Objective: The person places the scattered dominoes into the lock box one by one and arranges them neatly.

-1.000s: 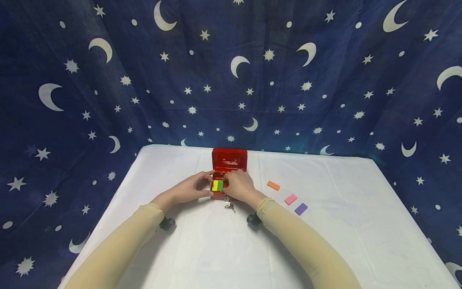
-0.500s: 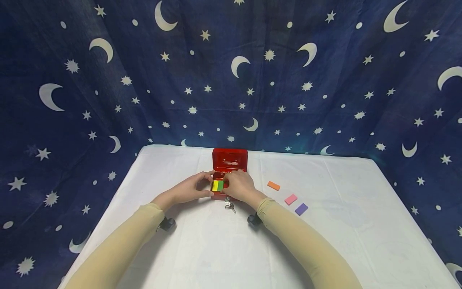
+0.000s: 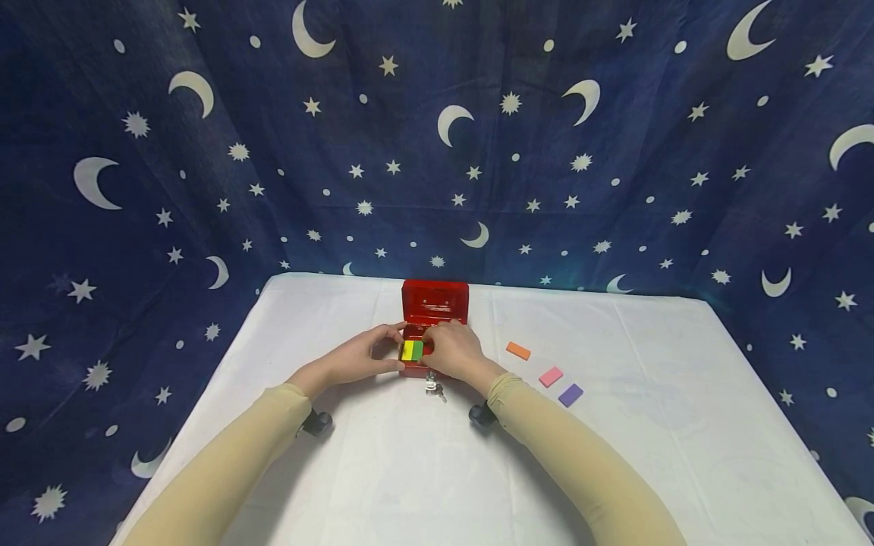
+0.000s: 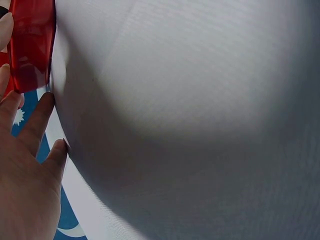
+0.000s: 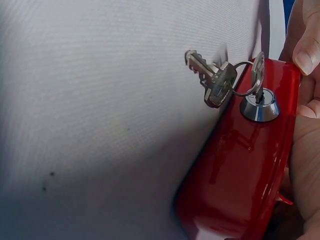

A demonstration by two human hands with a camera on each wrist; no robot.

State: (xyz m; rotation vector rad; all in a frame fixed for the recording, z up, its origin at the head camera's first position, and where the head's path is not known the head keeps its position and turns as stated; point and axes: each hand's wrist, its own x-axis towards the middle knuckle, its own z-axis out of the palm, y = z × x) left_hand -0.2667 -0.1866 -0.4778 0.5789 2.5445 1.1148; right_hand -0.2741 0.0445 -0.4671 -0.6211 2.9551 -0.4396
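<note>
My left hand (image 3: 355,354) spreads thumb and fingers wide at the left end of the open red cash box (image 3: 413,372); I can't tell whether they press. My right hand (image 3: 456,349) curls over the right half, hiding its inside and any pinch on the green block (image 3: 418,350), which sits inside beside the yellow block (image 3: 407,350). The right wrist view cuts off the box below its keys (image 5: 220,86).

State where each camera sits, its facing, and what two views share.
Head: on the head, forward and down at the red box; left hand, right hand and sleeves show.
Left wrist: on that wrist, toward the white cloth and the box's side; left hand at left.
Right wrist: on that wrist, toward the lock; parts of hands at right.
Shared: keys, in head and right wrist.
</note>
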